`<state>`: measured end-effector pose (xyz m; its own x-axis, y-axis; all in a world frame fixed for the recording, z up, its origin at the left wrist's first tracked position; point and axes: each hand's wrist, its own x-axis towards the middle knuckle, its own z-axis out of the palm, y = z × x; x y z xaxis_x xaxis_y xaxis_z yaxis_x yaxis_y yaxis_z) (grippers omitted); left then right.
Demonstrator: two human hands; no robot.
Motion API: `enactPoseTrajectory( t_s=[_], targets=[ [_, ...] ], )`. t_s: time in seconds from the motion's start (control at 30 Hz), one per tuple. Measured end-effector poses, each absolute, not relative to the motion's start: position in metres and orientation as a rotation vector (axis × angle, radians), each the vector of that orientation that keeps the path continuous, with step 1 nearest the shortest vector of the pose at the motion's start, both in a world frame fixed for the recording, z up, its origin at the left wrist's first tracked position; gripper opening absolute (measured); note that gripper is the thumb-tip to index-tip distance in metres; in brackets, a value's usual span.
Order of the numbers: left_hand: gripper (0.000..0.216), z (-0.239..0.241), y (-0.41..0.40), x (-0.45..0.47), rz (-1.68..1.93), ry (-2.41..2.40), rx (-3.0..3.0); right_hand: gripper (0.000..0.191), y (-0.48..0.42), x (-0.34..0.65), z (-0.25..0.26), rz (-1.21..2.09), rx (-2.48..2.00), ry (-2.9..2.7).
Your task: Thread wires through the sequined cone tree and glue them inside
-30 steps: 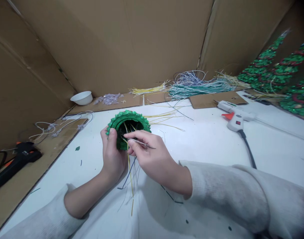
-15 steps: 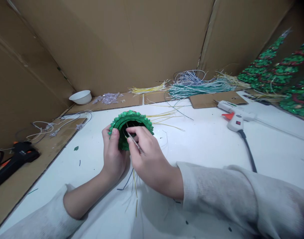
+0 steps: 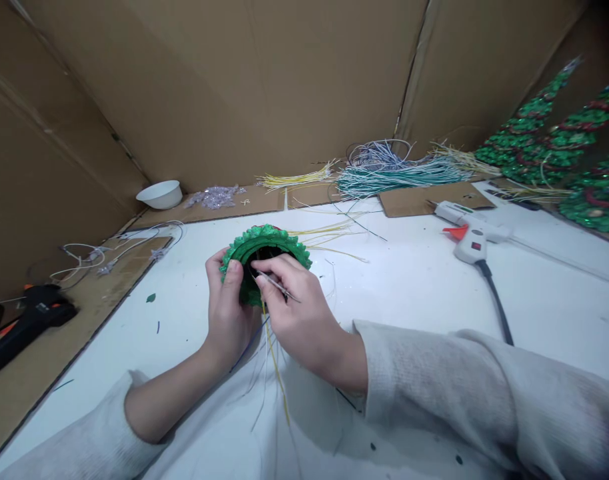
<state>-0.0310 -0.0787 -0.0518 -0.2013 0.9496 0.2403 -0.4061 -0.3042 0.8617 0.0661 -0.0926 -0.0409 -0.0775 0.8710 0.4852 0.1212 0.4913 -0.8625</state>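
In my left hand (image 3: pixel 229 307) is a hollow green Christmas tree model (image 3: pixel 262 237), gripped at its left rim with the thumb on the edge. Its dark open underside is turned toward me. My right hand (image 3: pixel 299 307) pinches slim metal tweezers (image 3: pixel 282 287), whose tips reach into the hollow; the fingers partly hide them, and what they touch inside cannot be made out. Thin yellow and dark wires (image 3: pixel 279 380) hang below the tree toward the white table. More yellow wires (image 3: pixel 329 230) lie just behind it.
A white glue gun (image 3: pixel 472 243) lies at right, a black one (image 3: pixel 39 317) at left. Along the back are a white bowl (image 3: pixel 162 195), clear plastic pieces (image 3: pixel 217 197) and wire bundles (image 3: pixel 404 179). Finished green trees (image 3: pixel 534 127) stand far right. Cardboard walls (image 3: pixel 259 87) surround the table.
The tweezers have tilted flatter in my right hand. The yellow and dark wires under the tree have shifted, with more yellow length hanging down. The tree has moved slightly right.
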Motion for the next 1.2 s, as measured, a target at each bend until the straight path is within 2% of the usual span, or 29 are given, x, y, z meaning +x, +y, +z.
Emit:
enactPoseTrajectory(
  t_s=[0.63,1.2],
  targets=[
    [0.015,-0.055,-0.08,-0.035,1.679,0.796,1.01,0.018,-0.095,0.074,-0.042,0.858,-0.832,-1.656],
    [0.012,-0.049,-0.082,-0.04,1.683,0.878,0.9,0.014,-0.102,0.078,-0.036,0.744,-0.832,-1.78]
  ],
)
